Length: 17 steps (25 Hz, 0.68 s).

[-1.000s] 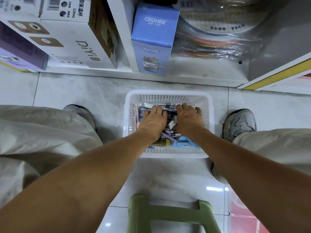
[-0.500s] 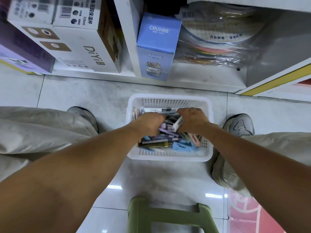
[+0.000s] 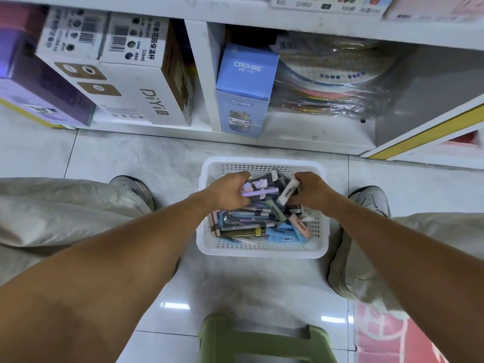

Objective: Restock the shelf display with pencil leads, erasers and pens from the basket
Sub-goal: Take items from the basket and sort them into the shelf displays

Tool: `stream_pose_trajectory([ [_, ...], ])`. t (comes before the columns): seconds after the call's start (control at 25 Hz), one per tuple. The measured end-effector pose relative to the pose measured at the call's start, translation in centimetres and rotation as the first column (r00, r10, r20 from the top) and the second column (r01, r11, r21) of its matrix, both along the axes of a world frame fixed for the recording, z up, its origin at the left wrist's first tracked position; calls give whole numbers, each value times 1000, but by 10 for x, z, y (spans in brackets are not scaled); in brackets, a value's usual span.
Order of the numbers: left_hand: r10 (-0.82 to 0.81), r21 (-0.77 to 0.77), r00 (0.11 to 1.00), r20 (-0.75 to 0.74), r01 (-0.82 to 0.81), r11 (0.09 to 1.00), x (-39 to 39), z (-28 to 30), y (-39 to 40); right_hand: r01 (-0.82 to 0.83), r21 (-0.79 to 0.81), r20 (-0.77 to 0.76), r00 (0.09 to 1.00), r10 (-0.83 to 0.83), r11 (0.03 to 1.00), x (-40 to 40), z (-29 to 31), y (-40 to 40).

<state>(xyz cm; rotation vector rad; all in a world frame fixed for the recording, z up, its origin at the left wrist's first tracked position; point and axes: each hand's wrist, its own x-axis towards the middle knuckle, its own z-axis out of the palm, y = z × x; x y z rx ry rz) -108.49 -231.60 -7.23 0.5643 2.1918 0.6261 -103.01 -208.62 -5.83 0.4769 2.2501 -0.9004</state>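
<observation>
A white perforated plastic basket (image 3: pixel 262 247) sits on the pale tiled floor (image 3: pixel 125 155) between the person's two grey shoes, just in front of the white shelf unit (image 3: pixel 301 142). Both hands reach into its far half. The left hand (image 3: pixel 226 191) has its fingers curled round a bundle of flat packets, with a lilac pen-shaped pack (image 3: pixel 258 192) sticking out toward the middle; its grip is closed on that bundle. The right hand (image 3: pixel 313 189) pinches a white oblong eraser (image 3: pixel 287 192) that tilts upward out of its fingers, so its grip holds the eraser. Between the two hands a dark-edged packet (image 3: pixel 272 179) stands tipped up.

The near half of the basket holds a loose heap of stationery: pastel pens lying mostly crosswise, a peach oblong eraser (image 3: pixel 301 226) near the right wall, and light blue packs (image 3: pixel 281 233) at the near side.

On the shelf's lowest level stand a light blue carton marked CRUHRE (image 3: pixel 245 93), a white box marked DiYi (image 3: pixel 141 95) to its left, and a clear plastic bag of coloured sheets (image 3: pixel 332 85) to its right. A green plastic stool (image 3: pixel 262 341) shows at the lower edge.
</observation>
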Motion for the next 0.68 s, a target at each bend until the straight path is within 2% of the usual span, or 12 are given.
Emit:
stream_pose_trajectory([
  [0.12, 284, 118, 937, 203, -311, 943, 3, 3, -1, 127, -73, -31, 991, -129, 989, 2, 4, -4],
  [0.2, 441, 170, 830, 343, -516, 839, 9, 4, -1, 117, -43, -97, 988, -121, 992, 0, 6, -11],
  [0.28, 531, 182, 720, 447, -655, 734, 17, 2, 1, 84, -35, -134, 987, -88, 996, 0, 6, -17],
  [0.32, 565, 178, 671, 481, -705, 686, 22, 1, 3, 92, -65, -133, 986, -100, 994, 1, 5, -19],
  [0.4, 614, 138, 548, 568, -799, 585, 29, 0, 8, 187, -227, -86, 974, -211, 956, 4, 6, -26],
  [0.52, 632, 79, 398, 665, -879, 470, 38, -1, 16, 367, -488, 42, 916, -399, 792, 11, 4, -37],
  [0.6, 611, 48, 299, 733, -918, 393, 41, -3, 19, 442, -557, 126, 882, -454, 703, 15, 2, -40],
  [0.68, 590, 25, 251, 767, -931, 364, 42, -3, 20, 463, -599, 194, 876, -442, 653, 18, -1, -44],
])
